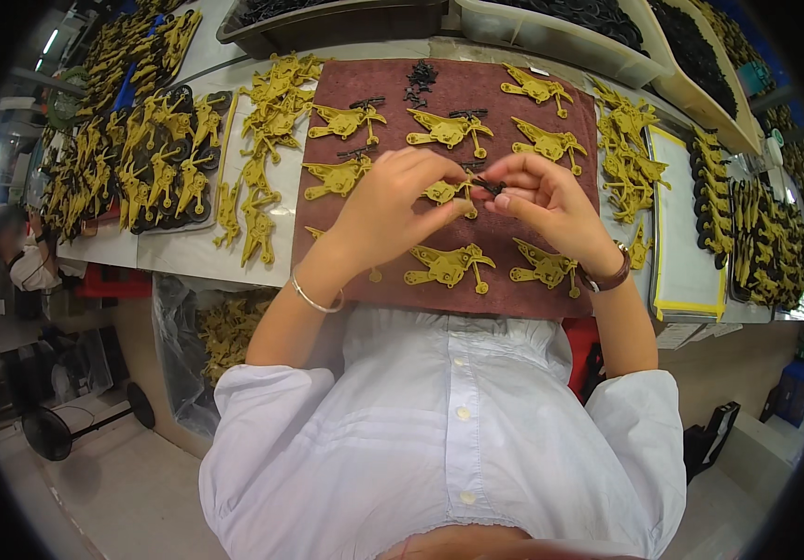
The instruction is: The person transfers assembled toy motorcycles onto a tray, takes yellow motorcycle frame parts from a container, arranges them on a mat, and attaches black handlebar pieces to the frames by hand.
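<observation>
Over the middle of a dark red cloth (505,79), my left hand (402,201) has its thumb and fingers closed around the end of a yellow plastic part (441,192). Most of that part is hidden behind the hand. A small black piece (489,187) is pinched in the fingertips of my right hand (542,198), right beside the yellow part's end. Similar yellow parts lie in rows on the cloth, such as one yellow part (446,267) nearer me and another yellow part (549,142) farther off. Thin black pieces (467,113) rest beside some of them.
A small heap of black pieces (421,77) sits at the cloth's far edge. Yellow parts pile up left (271,121) and right (628,140) of it. Bins of black parts (561,33) stand behind. Stacked yellow-and-black assemblies (164,163) fill the left, more assemblies (771,238) the right.
</observation>
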The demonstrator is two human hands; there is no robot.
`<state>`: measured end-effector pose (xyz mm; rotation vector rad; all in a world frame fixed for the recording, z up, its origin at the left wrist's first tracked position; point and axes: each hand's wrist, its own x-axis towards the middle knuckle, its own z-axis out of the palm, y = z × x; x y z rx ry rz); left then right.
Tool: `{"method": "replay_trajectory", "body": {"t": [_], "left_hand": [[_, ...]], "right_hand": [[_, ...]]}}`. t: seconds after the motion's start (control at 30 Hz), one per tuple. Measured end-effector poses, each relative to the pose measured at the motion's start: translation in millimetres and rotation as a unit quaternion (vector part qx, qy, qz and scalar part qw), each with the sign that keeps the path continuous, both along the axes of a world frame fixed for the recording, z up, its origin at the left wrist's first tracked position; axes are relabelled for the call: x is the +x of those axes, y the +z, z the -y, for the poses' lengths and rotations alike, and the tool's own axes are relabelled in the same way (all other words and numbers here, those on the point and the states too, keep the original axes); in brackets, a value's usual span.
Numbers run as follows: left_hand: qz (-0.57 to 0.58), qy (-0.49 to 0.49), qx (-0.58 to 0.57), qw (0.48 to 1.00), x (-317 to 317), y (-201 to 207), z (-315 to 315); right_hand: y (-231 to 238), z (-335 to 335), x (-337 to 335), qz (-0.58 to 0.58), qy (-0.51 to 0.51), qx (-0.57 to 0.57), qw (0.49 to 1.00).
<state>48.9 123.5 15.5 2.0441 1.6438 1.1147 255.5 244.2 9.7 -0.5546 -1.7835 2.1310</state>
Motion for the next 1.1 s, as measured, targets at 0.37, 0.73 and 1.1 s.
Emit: {"method": "replay_trajectory", "body": {"t": [0.37, 0.73, 1.1], "left_hand": [[0.095, 0.003, -0.102, 0.990, 24.6, -13.5, 36.0], [-0.052, -0.017, -0.113, 0.992, 18.5, -23.9, 55.5], [-0.037, -0.026, -0.108, 0.993, 19.0, -30.6, 55.6]], "right_hand": [[-14.9, 13.0, 11.9, 0.029, -0.012, 0.089, 0.996], [-16.2, 16.4, -0.8, 0.100, 0.055, 0.267, 0.957], [-18.9, 18.3, -15.6, 0.125, 0.120, 0.436, 0.883]]}}
